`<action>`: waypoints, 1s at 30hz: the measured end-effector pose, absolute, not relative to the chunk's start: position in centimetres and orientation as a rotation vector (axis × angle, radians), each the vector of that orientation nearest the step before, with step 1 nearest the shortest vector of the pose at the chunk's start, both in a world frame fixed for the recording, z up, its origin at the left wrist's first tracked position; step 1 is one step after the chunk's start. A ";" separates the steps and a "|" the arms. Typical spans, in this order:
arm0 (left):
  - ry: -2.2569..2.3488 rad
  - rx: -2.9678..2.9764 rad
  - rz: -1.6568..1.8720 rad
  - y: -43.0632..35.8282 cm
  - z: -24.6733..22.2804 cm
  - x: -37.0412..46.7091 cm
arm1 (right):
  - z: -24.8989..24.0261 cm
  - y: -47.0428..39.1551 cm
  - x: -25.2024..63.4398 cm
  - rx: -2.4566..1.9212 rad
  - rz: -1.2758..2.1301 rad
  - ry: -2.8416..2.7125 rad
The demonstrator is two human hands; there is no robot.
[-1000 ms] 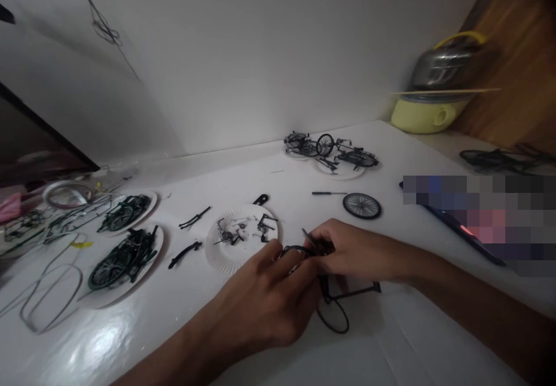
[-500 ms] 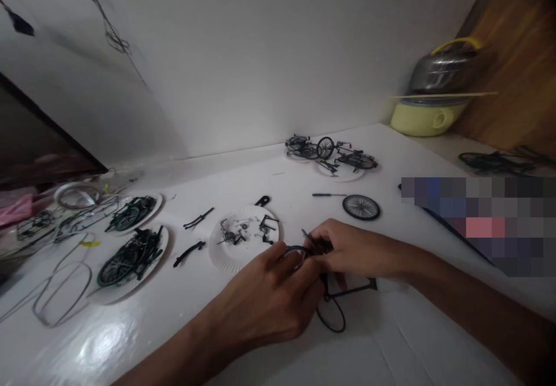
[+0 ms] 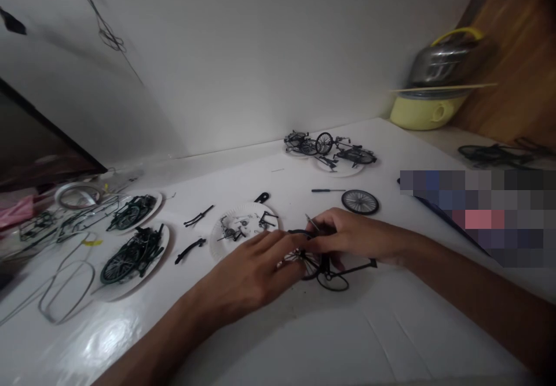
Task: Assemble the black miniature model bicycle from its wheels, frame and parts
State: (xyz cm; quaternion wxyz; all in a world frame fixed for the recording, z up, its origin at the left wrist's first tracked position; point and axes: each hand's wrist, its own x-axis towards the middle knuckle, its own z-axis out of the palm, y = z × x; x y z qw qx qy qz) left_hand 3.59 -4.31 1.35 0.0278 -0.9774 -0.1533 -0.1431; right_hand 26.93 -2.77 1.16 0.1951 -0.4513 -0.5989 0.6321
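Observation:
A small dark model bicycle frame with a spoked wheel at its left end lies between my hands on the white table. My left hand is closed on the wheel's left side, its fingertips at the rim and spokes. From the right, my right hand pinches the frame near the top of that wheel, and a thin metal piece sticks up by its fingers. A thin dark loop hangs from the frame. The fingers hide the joint between wheel and frame.
Behind my left hand is a paper plate of small parts. Two dark curved pieces lie left of it. A loose wheel and a screwdriver lie beyond my right hand. Plates of model bicycles stand at left and back; a yellow pot stands back right.
My left hand has shifted left and lower, uncovering more of the wheel. The frame and its loop have tilted and risen slightly. My right hand keeps its hold.

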 end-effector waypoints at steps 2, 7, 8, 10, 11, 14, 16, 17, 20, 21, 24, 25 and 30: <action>-0.630 -3.077 -0.524 -3.9 1.1 3.2 | 1.3 -2.8 26.9 -1.266 1.615 -1.760; -1.117 -3.054 -0.986 -3.8 0.7 3.4 | 2.2 -3.6 26.2 -1.368 0.962 -1.917; -1.190 -3.033 -1.041 -3.8 0.7 3.6 | 2.3 -3.7 26.0 -1.355 0.804 -1.957; -1.253 -3.003 -1.056 -3.9 0.8 3.9 | 2.5 -4.1 25.9 -1.273 0.498 -2.051; -1.247 -2.995 -1.035 -4.0 0.8 4.0 | 2.4 -4.1 25.9 -1.223 0.363 -2.098; -1.270 -2.915 -1.008 -4.2 0.8 4.4 | 2.2 -4.1 26.2 -1.024 0.025 -2.195; -1.353 -2.847 -1.034 -4.3 0.8 4.7 | 2.0 -4.0 26.5 -0.925 -0.133 -2.227; -1.389 -2.830 -1.058 -4.4 0.7 4.9 | 2.0 -4.0 26.6 -0.891 -0.194 -2.239; -1.423 -2.874 -1.164 -4.5 0.6 5.2 | 2.3 -3.9 26.8 -0.839 -0.336 -2.265; -1.433 -2.896 -1.203 -4.6 0.6 5.2 | 2.4 -3.8 26.7 -0.824 -0.363 -2.257; -1.483 -2.908 -1.256 -4.6 0.8 4.9 | 2.5 -3.8 26.4 -0.840 -0.304 -2.154; -1.486 -2.890 -1.266 -4.6 1.0 4.8 | 2.4 -3.7 26.3 -0.870 -0.248 -2.089; -1.493 -2.953 -1.566 -4.6 1.5 4.3 | 2.1 -3.7 25.8 -0.990 -0.042 -1.823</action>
